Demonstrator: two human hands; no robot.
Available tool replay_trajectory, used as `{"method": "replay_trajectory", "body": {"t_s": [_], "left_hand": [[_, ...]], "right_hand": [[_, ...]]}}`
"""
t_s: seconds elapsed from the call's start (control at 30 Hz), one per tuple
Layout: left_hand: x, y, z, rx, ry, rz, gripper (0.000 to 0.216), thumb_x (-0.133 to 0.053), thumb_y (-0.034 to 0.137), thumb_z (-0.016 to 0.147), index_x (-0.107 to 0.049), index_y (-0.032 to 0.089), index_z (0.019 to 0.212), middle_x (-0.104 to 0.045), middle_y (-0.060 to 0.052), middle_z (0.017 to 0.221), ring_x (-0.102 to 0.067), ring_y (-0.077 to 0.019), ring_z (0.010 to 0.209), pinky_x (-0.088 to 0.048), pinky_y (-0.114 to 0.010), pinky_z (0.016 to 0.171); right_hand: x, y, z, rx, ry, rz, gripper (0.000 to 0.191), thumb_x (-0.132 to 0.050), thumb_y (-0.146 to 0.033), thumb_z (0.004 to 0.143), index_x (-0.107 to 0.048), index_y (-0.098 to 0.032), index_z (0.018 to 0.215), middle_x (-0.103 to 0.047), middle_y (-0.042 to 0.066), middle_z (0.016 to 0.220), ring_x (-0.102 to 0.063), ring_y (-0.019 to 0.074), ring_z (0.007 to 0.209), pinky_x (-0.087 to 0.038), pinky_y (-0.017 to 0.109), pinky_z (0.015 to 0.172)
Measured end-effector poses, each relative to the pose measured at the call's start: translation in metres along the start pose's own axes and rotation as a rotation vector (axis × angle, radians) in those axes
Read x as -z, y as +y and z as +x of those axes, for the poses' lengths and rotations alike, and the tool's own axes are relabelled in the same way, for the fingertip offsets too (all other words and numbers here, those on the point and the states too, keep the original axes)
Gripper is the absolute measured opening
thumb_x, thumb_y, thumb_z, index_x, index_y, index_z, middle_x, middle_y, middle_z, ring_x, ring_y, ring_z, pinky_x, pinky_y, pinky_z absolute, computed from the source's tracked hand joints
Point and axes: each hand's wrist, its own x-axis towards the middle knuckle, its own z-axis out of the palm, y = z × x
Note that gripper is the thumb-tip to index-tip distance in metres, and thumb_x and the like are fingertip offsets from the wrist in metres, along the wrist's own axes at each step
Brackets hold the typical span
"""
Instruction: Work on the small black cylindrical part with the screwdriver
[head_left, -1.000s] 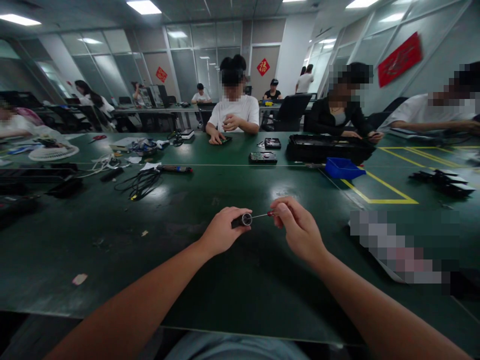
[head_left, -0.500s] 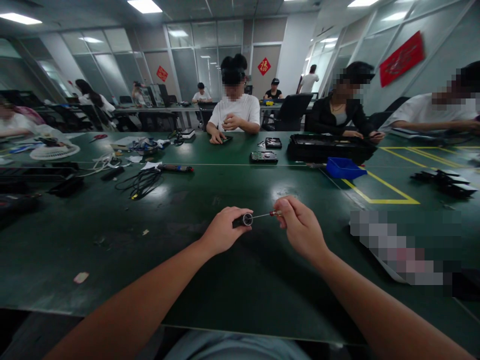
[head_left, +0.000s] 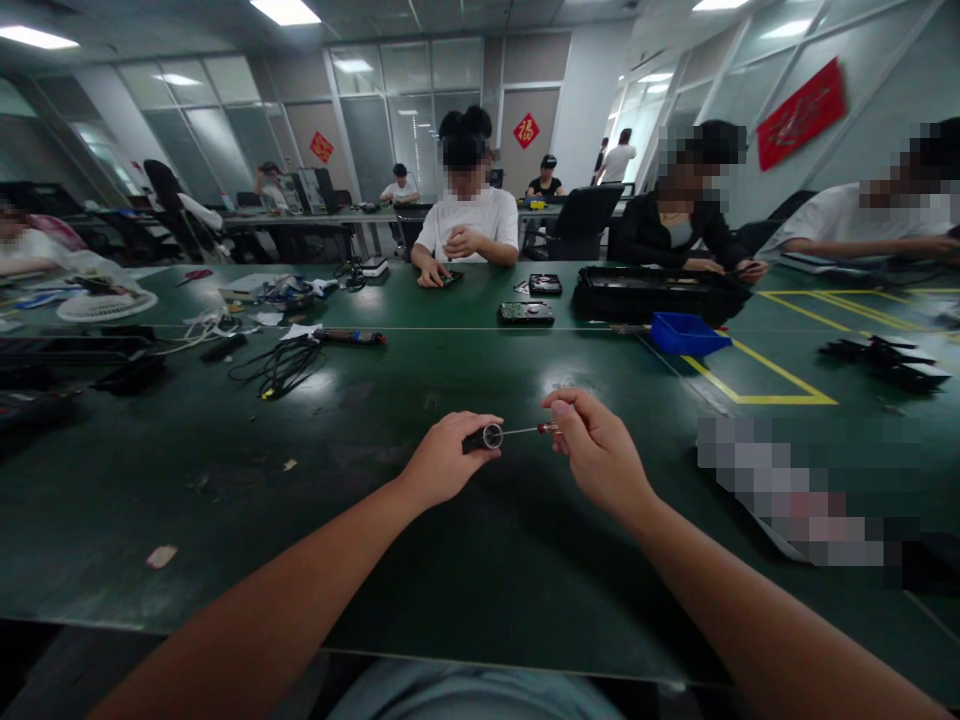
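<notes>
My left hand (head_left: 448, 455) is closed around a dark cylindrical part (head_left: 475, 440), whose round open end with a pale rim faces right. Between the fingers of my right hand (head_left: 592, 445) is the red-and-clear handle of a screwdriver (head_left: 545, 427). Its thin metal shaft points left, and the tip reaches into the open end of the cylinder. What the tip touches inside is too small to make out. Both hands are above the green table (head_left: 480, 590), near its front.
Cables (head_left: 281, 365) and a dark pen-shaped tool (head_left: 352, 337) lie at the left. Beyond my hands are hard drives (head_left: 526, 313), a long black housing (head_left: 660, 292) and a blue bin (head_left: 688, 335). A co-worker (head_left: 469, 225) sits opposite; black parts (head_left: 889, 360) lie at the right.
The fingers of my right hand have shifted slightly on the screwdriver handle, with the index finger lifted a little. The cylinder and my left hand stay nearly in place.
</notes>
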Motion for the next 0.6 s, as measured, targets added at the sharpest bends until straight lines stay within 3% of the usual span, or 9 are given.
{"method": "replay_trajectory", "body": {"t_s": [0.07,0.23,0.4,0.6], "left_hand": [[0.0008,-0.0010,0.0002,0.003,0.016,0.002,0.040,-0.076,0.018,0.083,-0.067,0.026,0.121,-0.070,-0.002,0.114,-0.062,-0.0219,0.108,-0.046,-0.038,0.098],[0.0010,-0.0010,-0.0003,0.003,0.018,0.005,0.040,-0.075,0.021,0.084,-0.067,0.027,0.122,-0.069,-0.003,0.115,-0.062,-0.0223,0.109,-0.046,-0.039,0.098],[-0.0006,-0.0002,-0.0010,0.008,-0.022,-0.011,0.039,-0.075,0.021,0.084,-0.067,0.026,0.122,-0.069,-0.003,0.116,-0.061,-0.0225,0.109,-0.046,-0.040,0.099],[0.0000,-0.0026,-0.0011,0.002,-0.007,-0.009,0.039,-0.074,0.023,0.086,-0.066,0.027,0.123,-0.069,-0.004,0.117,-0.061,-0.0226,0.111,-0.046,-0.041,0.100]], "right_hand": [[-0.0008,0.0009,0.0000,0.022,0.002,0.004,0.022,-0.048,-0.040,0.098,-0.059,-0.022,0.105,-0.057,-0.002,0.070,-0.055,0.0157,0.062,-0.041,0.029,0.058],[-0.0006,-0.0007,-0.0008,0.049,-0.008,0.020,0.020,-0.049,-0.039,0.098,-0.058,-0.022,0.091,-0.058,0.000,0.073,-0.056,0.0158,0.067,-0.042,0.030,0.061],[0.0006,-0.0014,-0.0016,0.040,-0.001,0.075,0.027,-0.041,-0.040,0.101,-0.060,-0.022,0.095,-0.055,-0.001,0.067,-0.054,0.0159,0.063,-0.043,0.030,0.061],[-0.0014,0.0002,-0.0019,0.031,0.026,0.131,0.014,-0.051,-0.031,0.095,-0.057,-0.023,0.105,-0.063,0.001,0.083,-0.061,0.0182,0.076,-0.049,0.034,0.072]]}}
